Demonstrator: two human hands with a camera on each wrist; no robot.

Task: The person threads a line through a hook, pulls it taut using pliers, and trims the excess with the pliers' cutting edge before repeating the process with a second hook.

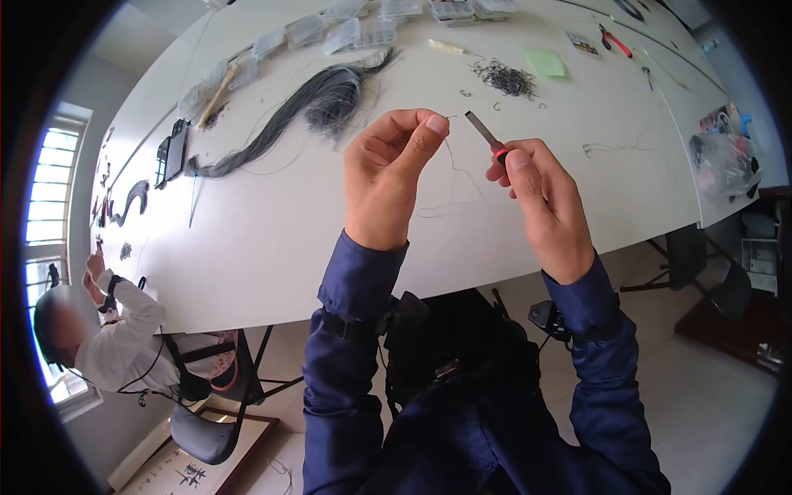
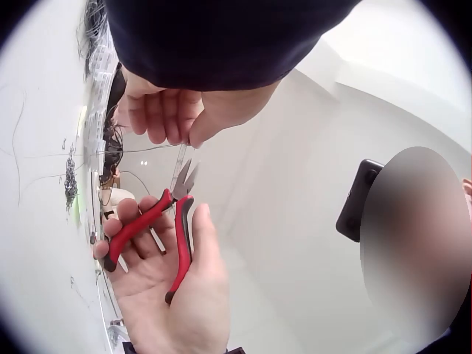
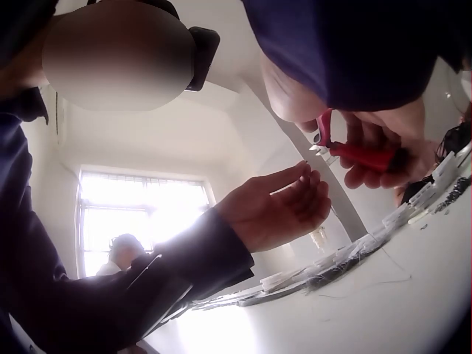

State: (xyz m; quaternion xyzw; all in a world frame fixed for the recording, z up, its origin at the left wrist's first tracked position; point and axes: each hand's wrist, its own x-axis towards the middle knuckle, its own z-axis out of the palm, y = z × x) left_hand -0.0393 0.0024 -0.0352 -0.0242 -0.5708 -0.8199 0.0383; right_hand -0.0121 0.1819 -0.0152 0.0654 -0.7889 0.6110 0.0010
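My left hand (image 1: 392,169) pinches a thin line (image 1: 452,165) between thumb and index finger. A tiny dark tip sticks out past the thumb, and the line trails down over the table in loose loops. In my right hand (image 1: 540,194) are red-handled pliers (image 2: 181,214), held across the palm with the handles spread. Their jaws stand a little apart in the left wrist view and point toward the left fingertips, with a small gap between. Beyond the hands lies a pile of small dark hook-shaped pieces (image 1: 505,78), with a few loose ones nearby.
A long grey bundle of strands (image 1: 285,124) lies at the table's left. Clear plastic boxes (image 1: 346,35) line the back. Farther right are a green paper (image 1: 544,62), another pair of red pliers (image 1: 615,41) and a plastic bag (image 1: 726,161). Another person (image 1: 115,330) sits at left.
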